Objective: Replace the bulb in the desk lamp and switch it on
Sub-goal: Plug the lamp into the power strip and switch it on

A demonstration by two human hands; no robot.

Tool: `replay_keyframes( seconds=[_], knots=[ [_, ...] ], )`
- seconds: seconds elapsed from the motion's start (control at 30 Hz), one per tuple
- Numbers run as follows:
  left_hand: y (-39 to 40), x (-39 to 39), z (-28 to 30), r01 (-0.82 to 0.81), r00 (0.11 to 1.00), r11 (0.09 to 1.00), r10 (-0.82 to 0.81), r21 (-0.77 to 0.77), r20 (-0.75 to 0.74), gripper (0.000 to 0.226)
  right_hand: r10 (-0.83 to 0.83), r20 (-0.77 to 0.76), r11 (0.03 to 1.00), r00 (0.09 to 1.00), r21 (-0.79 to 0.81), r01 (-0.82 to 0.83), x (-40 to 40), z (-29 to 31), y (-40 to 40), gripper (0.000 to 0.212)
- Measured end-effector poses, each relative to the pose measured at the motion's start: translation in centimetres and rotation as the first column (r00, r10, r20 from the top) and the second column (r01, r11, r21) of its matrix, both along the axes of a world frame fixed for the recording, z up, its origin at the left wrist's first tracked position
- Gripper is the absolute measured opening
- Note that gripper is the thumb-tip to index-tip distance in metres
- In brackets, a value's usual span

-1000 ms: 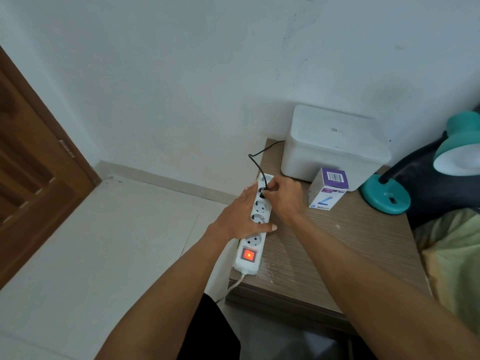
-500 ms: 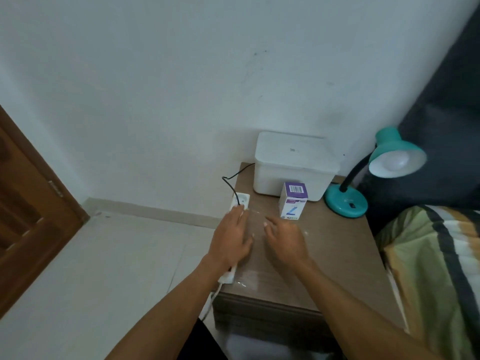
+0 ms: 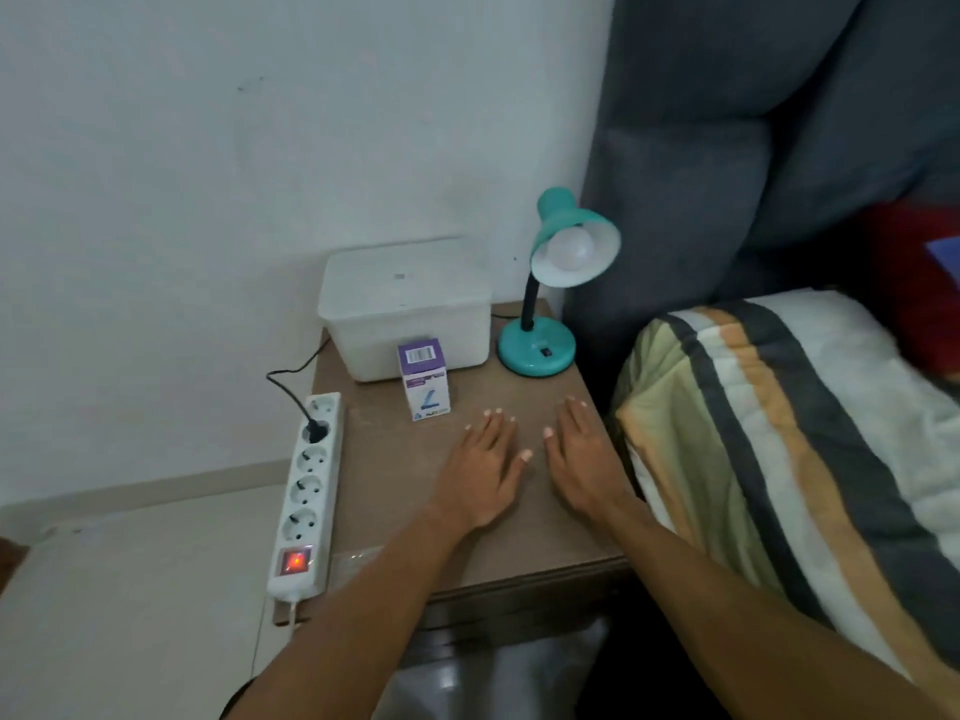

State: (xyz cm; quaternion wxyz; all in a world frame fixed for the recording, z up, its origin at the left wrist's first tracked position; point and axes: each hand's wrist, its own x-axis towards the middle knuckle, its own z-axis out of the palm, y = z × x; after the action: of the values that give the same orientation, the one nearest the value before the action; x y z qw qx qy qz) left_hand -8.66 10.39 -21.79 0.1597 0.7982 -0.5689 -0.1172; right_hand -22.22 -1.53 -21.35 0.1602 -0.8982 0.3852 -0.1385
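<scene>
1. Desk lamp [image 3: 537, 350]: teal, upright at the 1 o'clock corner of the surface [image 3: 395, 491]; shade tilted toward the viewer.
2. Bulb [image 3: 570, 249]: white, seated in the shade, unlit.
3. Bulb box [image 3: 423, 379]: purple and white, upright at 12 o'clock, just in front of item 4.
4. Storage box [image 3: 405, 304]: white, lidded, at the back against the wall.
5. Left hand [image 3: 483, 472]: flat on the surface, palm down, fingers spread, holding nothing.
6. Right hand [image 3: 584, 459]: flat beside the left at 3 o'clock of it, fingers extended, holding nothing.
7. Power strip [image 3: 306, 496]: white, along the 9 o'clock edge; red switch lit; black plug [image 3: 315, 430] in its second socket from the far end.
8. Striped bedding [image 3: 779, 449]: at 3 o'clock, beside the surface.
</scene>
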Motion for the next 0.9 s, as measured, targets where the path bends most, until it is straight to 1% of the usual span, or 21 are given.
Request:
replay_keyframes(
  seconds=[0.1,0.2,0.3,0.43,0.5,0.67,0.77,0.9],
  knots=[
    [-2.8,-0.3,-0.9,-0.002,1.000,1.000,0.002,0.006,-0.007,0.065,-0.008,0.002,1.000,1.000,0.015,0.008,0.1,-0.6,-2.2,0.056],
    [-5.6,0.2,-1.8,0.018,1.000,1.000,-0.018,-0.024,0.007,0.066,0.013,-0.037,1.000,0.999,0.000,-0.013,0.6,-1.3,-4.1,0.057],
    [-8.0,1.6,-2.5,0.023,1.000,0.998,-0.022,-0.057,0.012,0.070,0.027,-0.039,1.000,0.999,0.008,-0.026,1.8,-1.7,-5.7,0.057],
    [-10.3,4.2,-3.4,-0.015,0.999,0.994,0.018,-0.106,0.032,0.074,0.062,-0.041,0.998,0.997,0.012,-0.061,3.9,-2.8,-8.0,0.058],
    [-10.9,4.9,-3.7,-0.009,0.999,0.995,0.013,-0.096,0.038,0.072,0.076,-0.042,0.997,0.996,0.008,-0.075,4.8,-3.1,-9.0,0.059],
    [-11.5,5.2,-4.1,0.076,0.995,0.994,-0.070,-0.082,0.077,0.067,0.073,0.005,0.997,0.997,0.001,-0.073,6.5,-3.8,-10.6,0.060],
    [-11.6,5.5,-4.4,0.083,0.994,0.994,-0.078,-0.073,0.073,0.065,0.080,0.001,0.997,0.997,-0.009,-0.080,6.9,-4.3,-10.7,0.061],
    [-11.7,5.5,-4.6,0.093,0.994,0.991,-0.086,-0.100,0.069,0.064,0.084,0.018,0.996,0.996,-0.044,-0.083,7.0,-4.7,-10.8,0.060]
  ],
)
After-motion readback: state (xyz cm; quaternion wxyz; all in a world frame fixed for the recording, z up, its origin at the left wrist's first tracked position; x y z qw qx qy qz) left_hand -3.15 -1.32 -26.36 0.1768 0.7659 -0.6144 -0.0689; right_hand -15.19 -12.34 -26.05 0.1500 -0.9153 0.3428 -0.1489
